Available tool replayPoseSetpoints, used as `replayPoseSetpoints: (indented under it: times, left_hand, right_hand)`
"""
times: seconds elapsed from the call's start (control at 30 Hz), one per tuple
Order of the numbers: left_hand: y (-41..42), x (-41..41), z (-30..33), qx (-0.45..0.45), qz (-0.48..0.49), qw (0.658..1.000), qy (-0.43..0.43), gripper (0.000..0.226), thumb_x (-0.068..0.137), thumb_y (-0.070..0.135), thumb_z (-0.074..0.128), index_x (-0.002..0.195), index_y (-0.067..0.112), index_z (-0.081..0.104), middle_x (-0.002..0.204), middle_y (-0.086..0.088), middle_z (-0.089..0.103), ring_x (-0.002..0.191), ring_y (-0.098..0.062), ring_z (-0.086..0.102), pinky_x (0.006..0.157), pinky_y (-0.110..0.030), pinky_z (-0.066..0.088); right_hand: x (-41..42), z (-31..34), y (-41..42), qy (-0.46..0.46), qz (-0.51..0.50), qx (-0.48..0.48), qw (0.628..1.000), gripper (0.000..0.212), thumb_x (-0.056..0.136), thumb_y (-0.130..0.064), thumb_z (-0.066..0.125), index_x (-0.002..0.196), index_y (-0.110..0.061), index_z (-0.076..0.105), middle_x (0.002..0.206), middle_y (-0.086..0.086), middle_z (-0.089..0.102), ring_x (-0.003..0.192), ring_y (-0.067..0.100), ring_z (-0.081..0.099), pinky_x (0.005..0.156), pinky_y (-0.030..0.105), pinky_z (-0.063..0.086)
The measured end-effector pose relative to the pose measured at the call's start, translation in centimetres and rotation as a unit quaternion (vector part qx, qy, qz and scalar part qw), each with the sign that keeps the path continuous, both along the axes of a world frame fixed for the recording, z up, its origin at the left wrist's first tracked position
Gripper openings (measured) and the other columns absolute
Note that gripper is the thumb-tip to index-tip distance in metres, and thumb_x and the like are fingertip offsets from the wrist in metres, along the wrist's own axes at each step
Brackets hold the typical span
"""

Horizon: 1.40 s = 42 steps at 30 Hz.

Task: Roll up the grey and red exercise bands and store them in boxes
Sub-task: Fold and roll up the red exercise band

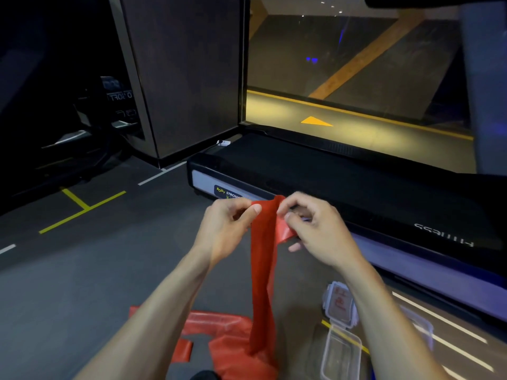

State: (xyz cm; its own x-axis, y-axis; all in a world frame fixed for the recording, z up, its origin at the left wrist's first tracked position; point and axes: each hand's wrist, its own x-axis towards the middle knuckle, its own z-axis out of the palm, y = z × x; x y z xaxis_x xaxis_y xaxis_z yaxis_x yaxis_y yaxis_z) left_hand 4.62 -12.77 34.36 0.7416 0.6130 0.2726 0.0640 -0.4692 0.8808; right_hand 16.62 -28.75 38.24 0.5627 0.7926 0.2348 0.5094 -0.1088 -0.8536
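The red exercise band (262, 270) hangs down from both my hands, and its lower length lies crumpled on the dark floor below. My left hand (227, 226) pinches the band's top edge between thumb and fingers. My right hand (312, 229) pinches the same top end just to the right, where a short flap folds under the fingers. A clear plastic box (341, 352) stands open on the floor at the lower right, its lid (340, 304) lying flat behind it. A second clear box (419, 325) shows partly behind my right forearm. I see no grey band.
A black treadmill deck (329, 182) runs across the floor just beyond my hands, with a glass wall behind it. Yellow and white floor lines (82, 209) mark the dark mat at left. Dim gym equipment (109, 111) stands in the far left.
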Motion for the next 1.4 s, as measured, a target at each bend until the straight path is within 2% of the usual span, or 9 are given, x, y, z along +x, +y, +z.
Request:
replayPoseSetpoints:
  times: [0.1,0.2,0.33,0.57,0.77,0.83,1.0,1.17,1.4]
  left_hand:
    - [0.2,0.0,0.1,-0.063,0.010,0.997,-0.047,0.012,0.091,0.028,0.076,0.082,0.020,0.078,0.078,-0.009,0.075,0.067,-0.020,0.064,0.077,-0.045,0.057]
    - [0.2,-0.1,0.4,-0.095,0.019,0.993,-0.068,0.007,0.087,0.022,0.080,0.083,0.016,0.078,0.078,-0.010,0.076,0.069,-0.017,0.066,0.072,-0.040,0.057]
    - [0.0,-0.2,0.7,-0.109,-0.008,0.991,-0.079,0.011,0.093,0.016,0.073,0.086,0.007,0.074,0.070,-0.006,0.073,0.064,-0.012,0.064,0.066,-0.028,0.053]
    - [-0.4,-0.5,1.2,-0.105,-0.099,0.987,-0.074,0.013,0.099,0.011,0.063,0.095,0.008,0.075,0.078,0.007,0.074,0.075,-0.006,0.066,0.070,-0.026,0.054]
    - [-0.7,-0.7,1.8,-0.121,-0.117,0.982,-0.084,0.007,0.092,0.014,0.072,0.092,0.012,0.079,0.084,-0.002,0.077,0.078,-0.009,0.068,0.070,-0.026,0.054]
    - [-0.9,-0.8,2.1,-0.131,-0.118,0.980,-0.095,0.007,0.090,0.014,0.073,0.093,0.010,0.079,0.083,-0.005,0.076,0.077,-0.010,0.067,0.070,-0.025,0.054]
    - [-1.1,-1.1,2.6,-0.111,-0.143,0.979,-0.089,0.011,0.096,0.015,0.067,0.094,0.013,0.077,0.083,0.003,0.076,0.078,-0.008,0.067,0.072,-0.029,0.054]
    - [-1.4,-1.2,2.8,-0.100,-0.127,0.983,-0.092,0.013,0.098,0.012,0.065,0.096,0.007,0.077,0.079,0.005,0.074,0.077,-0.008,0.066,0.072,-0.031,0.053]
    - [-1.5,-1.1,2.8,-0.094,-0.131,0.983,-0.084,0.015,0.096,0.012,0.066,0.090,0.021,0.077,0.077,0.008,0.074,0.075,-0.005,0.066,0.071,-0.030,0.054]
  right_hand:
    - [-0.2,0.3,-0.2,0.031,0.034,-0.022,0.999,0.031,0.096,-0.001,0.055,0.092,-0.023,0.077,0.081,0.005,0.074,0.076,0.013,0.068,0.064,0.035,0.064]
    - [-0.2,0.6,-0.7,0.071,0.076,-0.056,0.993,0.039,0.088,0.006,0.052,0.106,-0.020,0.076,0.091,-0.002,0.078,0.091,0.013,0.073,0.071,0.036,0.064]
    - [-0.4,0.5,-1.2,-0.012,0.094,-0.073,0.993,0.046,0.086,0.010,0.051,0.118,-0.017,0.069,0.100,-0.004,0.078,0.088,0.015,0.074,0.070,0.035,0.064]
    - [-0.6,0.6,-0.6,-0.098,0.021,-0.008,0.995,0.005,0.091,-0.013,0.075,0.090,-0.018,0.076,0.071,-0.007,0.076,0.064,0.008,0.072,0.063,0.027,0.058]
    - [-0.5,0.7,-0.6,-0.179,-0.009,0.043,0.983,0.008,0.089,-0.024,0.078,0.081,-0.024,0.075,0.068,-0.007,0.069,0.063,0.012,0.062,0.060,0.028,0.049]
    - [-0.3,0.6,-0.5,-0.214,-0.017,0.063,0.975,0.008,0.088,-0.025,0.079,0.082,-0.024,0.074,0.072,-0.007,0.063,0.066,0.013,0.056,0.060,0.024,0.043]
    - [-0.4,0.5,-0.4,-0.279,-0.058,0.081,0.955,0.008,0.086,-0.029,0.080,0.084,-0.023,0.076,0.098,-0.008,0.054,0.097,0.011,0.048,0.083,0.010,0.034]
    - [-0.3,0.7,-0.5,-0.267,-0.030,0.090,0.959,0.010,0.086,-0.030,0.079,0.079,-0.025,0.073,0.123,-0.015,0.064,0.120,0.007,0.052,0.099,0.035,0.043]
    - [-0.2,0.3,-0.1,-0.270,-0.019,0.120,0.955,0.013,0.084,-0.032,0.075,0.076,-0.021,0.072,0.105,-0.017,0.072,0.111,0.009,0.062,0.092,0.047,0.049]
